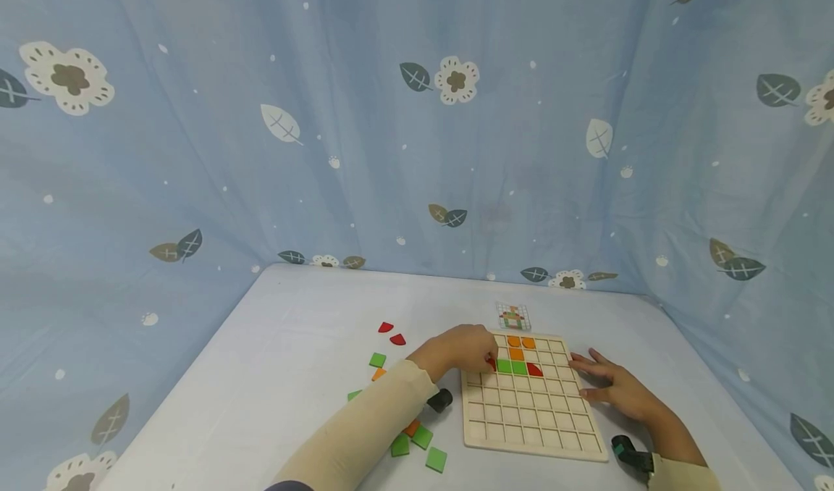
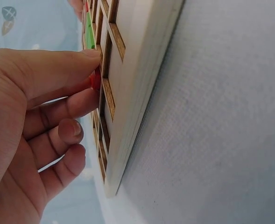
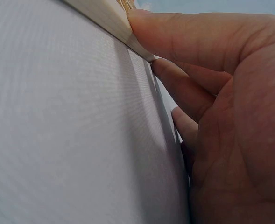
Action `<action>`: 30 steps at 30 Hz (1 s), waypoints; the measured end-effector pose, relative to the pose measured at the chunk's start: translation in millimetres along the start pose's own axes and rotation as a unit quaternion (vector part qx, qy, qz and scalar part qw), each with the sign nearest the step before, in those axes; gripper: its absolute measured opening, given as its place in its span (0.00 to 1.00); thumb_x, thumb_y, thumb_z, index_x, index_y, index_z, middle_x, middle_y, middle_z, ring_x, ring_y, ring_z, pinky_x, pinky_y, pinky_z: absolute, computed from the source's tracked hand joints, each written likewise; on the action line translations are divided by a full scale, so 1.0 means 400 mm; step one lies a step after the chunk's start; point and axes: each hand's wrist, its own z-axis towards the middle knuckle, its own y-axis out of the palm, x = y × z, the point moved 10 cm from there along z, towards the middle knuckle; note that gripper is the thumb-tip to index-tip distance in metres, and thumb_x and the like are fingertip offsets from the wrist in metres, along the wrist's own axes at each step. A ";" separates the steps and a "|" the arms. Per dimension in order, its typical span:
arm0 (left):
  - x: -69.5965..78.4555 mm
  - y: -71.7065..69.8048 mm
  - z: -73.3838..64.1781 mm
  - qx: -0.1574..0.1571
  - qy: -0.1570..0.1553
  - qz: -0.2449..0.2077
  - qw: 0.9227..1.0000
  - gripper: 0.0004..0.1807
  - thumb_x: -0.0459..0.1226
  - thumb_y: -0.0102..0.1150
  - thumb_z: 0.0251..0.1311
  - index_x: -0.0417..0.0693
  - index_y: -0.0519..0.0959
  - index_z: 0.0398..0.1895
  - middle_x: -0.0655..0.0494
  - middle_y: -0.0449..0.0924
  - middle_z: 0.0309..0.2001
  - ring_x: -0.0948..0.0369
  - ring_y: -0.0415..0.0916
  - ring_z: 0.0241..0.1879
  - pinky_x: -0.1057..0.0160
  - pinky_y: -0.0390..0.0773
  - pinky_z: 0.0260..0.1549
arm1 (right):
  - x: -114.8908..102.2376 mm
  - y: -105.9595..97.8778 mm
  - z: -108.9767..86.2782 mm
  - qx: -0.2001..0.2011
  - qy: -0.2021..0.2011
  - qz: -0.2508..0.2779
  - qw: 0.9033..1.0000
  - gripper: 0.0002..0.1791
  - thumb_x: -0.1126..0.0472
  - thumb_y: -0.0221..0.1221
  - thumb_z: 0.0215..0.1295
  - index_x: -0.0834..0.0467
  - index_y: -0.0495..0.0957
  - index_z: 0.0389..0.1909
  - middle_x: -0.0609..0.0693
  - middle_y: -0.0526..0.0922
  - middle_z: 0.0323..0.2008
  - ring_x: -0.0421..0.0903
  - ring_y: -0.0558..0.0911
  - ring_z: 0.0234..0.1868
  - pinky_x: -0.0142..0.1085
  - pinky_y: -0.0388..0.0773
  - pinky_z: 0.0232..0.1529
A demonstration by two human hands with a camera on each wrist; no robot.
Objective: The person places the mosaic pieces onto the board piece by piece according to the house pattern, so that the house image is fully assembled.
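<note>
A wooden grid board [image 1: 515, 411] lies on the white table. My left hand [image 1: 465, 347] is at its left side, thumb and fingers pinching a red quarter-round tile [image 2: 96, 79] right at a grid cell. Green square tiles [image 1: 511, 366] sit in the same row, with another red tile [image 1: 534, 369] at their right end. Above them are an orange square [image 1: 516, 354] and two rounded orange tiles [image 1: 521, 342]. My right hand [image 1: 615, 386] rests at the board's right edge, fingers extended, with thumb and fingertips against the rim in the right wrist view.
Behind the board lies a small pattern card [image 1: 513, 316]. Two loose red tiles [image 1: 397, 340] are left of the board. Several green tiles [image 1: 436, 460] and orange tiles [image 1: 411, 428] lie around the left forearm. A blue patterned curtain [image 1: 417, 150] surrounds the table.
</note>
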 end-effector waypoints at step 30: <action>-0.133 -0.058 -0.130 0.021 -0.063 -0.009 0.998 0.12 0.43 0.66 0.59 0.55 0.86 0.46 0.68 0.79 0.34 0.69 0.73 0.34 0.67 0.74 0.40 | 0.000 0.000 0.003 -0.008 0.007 -0.013 1.000 0.39 0.49 0.70 0.48 0.62 0.74 0.62 0.65 0.58 0.70 0.72 0.43 0.71 0.74 0.40 0.57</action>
